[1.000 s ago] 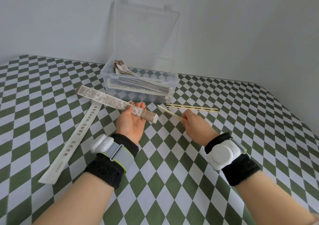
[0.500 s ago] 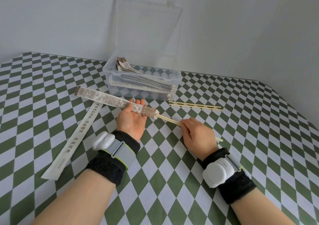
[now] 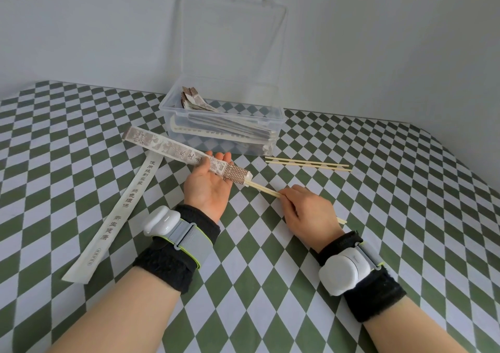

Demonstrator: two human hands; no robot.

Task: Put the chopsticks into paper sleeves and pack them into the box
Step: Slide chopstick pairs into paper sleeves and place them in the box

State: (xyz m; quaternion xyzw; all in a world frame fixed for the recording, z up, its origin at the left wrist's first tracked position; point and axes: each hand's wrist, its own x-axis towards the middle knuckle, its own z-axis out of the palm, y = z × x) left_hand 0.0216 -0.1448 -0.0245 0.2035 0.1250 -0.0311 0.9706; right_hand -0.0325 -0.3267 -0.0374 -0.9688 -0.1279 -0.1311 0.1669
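Note:
My left hand lies palm up and holds a brown patterned paper sleeve across its fingers, the thumb on top. The sleeve's open mouth points right. My right hand pinches a pair of pale wooden chopsticks whose tips sit inside that mouth. Their back ends stick out behind my right wrist. The clear plastic box stands just beyond the hands, lid upright, with several sleeved pairs lying in it.
A second bare pair of chopsticks lies on the checkered table, right of the box. A long white printed sleeve lies flat left of my left arm. A plain wall rises close behind the box.
My right hand has carried the chopsticks left, and their tips have gone into the mouth of the sleeve. My left hand has stayed nearly still with the sleeve.

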